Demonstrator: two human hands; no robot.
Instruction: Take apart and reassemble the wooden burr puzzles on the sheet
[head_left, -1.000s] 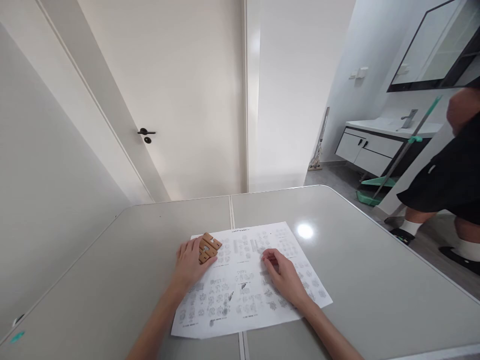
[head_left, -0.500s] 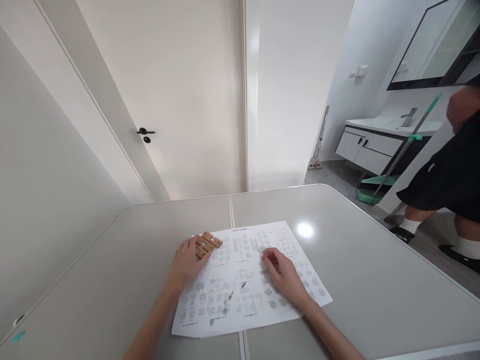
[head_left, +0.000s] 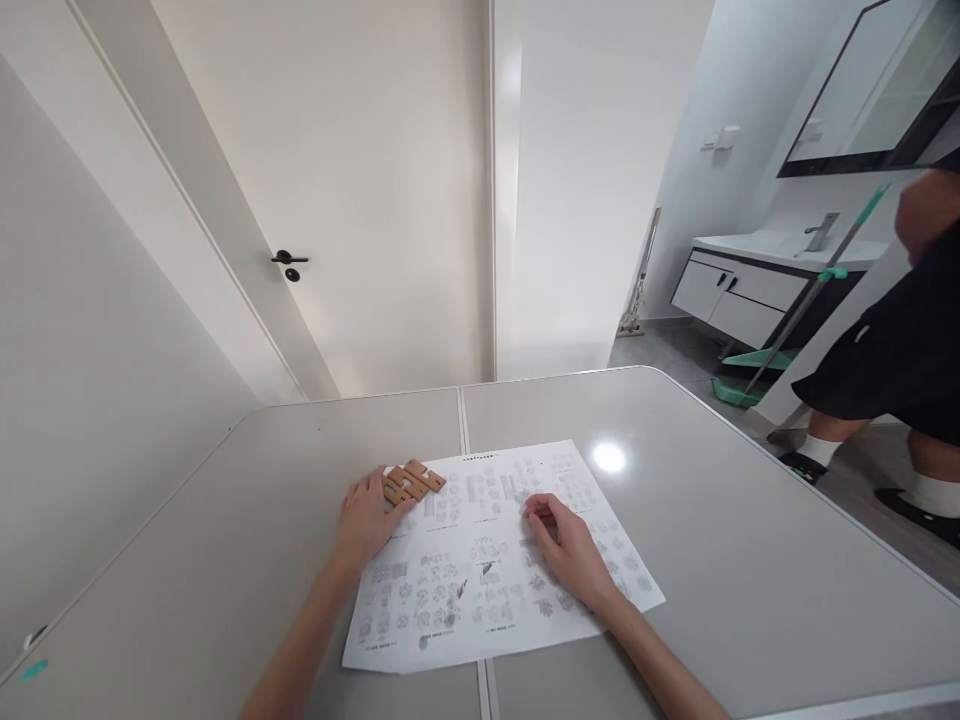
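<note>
Several flat brown wooden pieces with slots and notches [head_left: 415,480] lie side by side at the far left corner of a printed paper sheet [head_left: 480,540]. Against their left side is my left hand [head_left: 367,518], its fingers and thumb apart. The thumb lies along their near edge, and the fingertips reach the leftmost piece, which is partly covered. On the right half of the sheet rests my right hand [head_left: 568,545]. Its fingers curl in towards the thumb, and whatever may be between them is hidden. Rows of small grey printed figures and some dark smudges cover the paper.
The grey table [head_left: 720,530] has a seam down its middle. A closed door [head_left: 390,200] and walls stand behind it. On the right are a washbasin cabinet [head_left: 739,290], a green dustpan [head_left: 739,393] and a standing person in black shorts [head_left: 900,330].
My left hand has slid a little to the left, showing more of the wooden pieces. My right hand keeps its place on the paper.
</note>
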